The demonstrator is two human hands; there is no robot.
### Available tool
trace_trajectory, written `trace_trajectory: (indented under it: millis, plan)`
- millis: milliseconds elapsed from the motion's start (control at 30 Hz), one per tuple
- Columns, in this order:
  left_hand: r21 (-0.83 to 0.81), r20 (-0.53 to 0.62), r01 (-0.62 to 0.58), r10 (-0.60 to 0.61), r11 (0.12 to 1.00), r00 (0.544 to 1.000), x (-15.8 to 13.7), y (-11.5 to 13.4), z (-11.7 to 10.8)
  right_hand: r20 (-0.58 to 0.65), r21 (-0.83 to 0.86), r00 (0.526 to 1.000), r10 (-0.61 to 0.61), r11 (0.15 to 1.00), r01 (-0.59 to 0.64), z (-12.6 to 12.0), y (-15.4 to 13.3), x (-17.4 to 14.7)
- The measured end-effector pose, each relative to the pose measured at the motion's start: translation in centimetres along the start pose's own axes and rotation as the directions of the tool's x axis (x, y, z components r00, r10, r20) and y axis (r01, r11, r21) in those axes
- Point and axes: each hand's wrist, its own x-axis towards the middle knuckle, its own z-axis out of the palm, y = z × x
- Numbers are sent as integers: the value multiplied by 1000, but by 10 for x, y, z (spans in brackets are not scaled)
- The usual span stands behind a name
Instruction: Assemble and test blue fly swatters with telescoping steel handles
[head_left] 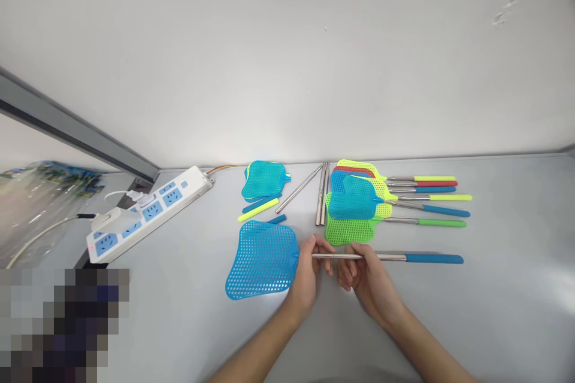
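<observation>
A blue fly swatter [263,260] lies across the front of me, its perforated head to the left and its blue grip to the right. My left hand [308,272] is closed on the metal rod where it meets the head. Farther along the same rod, my right hand [366,275] pinches it between thumb and fingers. Beyond my right hand rests a fanned pile of fly swatters [354,197] in yellow, red, blue and green. Left of that pile are several bare metal rods [321,194], one of them slanted.
Loose swatter heads [265,181] are stacked at the back, with yellow and blue grip sleeves [258,209] in front. A white power strip [153,212] with plugged-in cables stands on the left of the grey table [507,311]. Plastic packaging [40,209] lies past a metal frame [76,125].
</observation>
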Motion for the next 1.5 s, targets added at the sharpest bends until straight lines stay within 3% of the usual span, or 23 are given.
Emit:
trace_trajectory:
  millis: [1500]
  plan:
    - [59,4,-6,6,998,1000,0,1,0,7,6,999,32,999,-32,-4,-1,0]
